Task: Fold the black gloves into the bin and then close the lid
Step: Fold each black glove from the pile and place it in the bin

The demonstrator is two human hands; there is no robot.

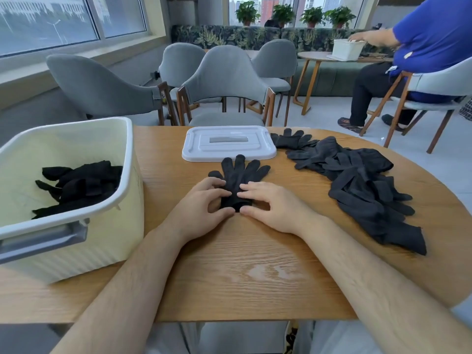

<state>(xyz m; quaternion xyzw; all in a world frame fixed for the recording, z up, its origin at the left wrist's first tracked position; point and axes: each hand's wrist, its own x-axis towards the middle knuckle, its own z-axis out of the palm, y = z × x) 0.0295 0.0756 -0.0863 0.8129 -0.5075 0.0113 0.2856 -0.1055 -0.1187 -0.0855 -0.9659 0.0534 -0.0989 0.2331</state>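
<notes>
Left hand (204, 204), right hand (268, 205) pinching glove (238, 172) cuff, between bin (107, 241), pile (362, 185)

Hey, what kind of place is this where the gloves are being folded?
Probably a café-style lounge or break room: grey upholstered chairs around wooden tables, a leaf-patterned bench under big windows with potted plants, and another person working over a white bin at the next table.

One wide-angle view, worn on the person's head, looks forward and down across the wooden desk (229, 264). It is close: the left hand (204, 203) and right hand (270, 205), gripping a black glove (240, 172), sit mid-frame. Its upper part reaches grey chairs (224, 80) and windows (51, 19)
</notes>
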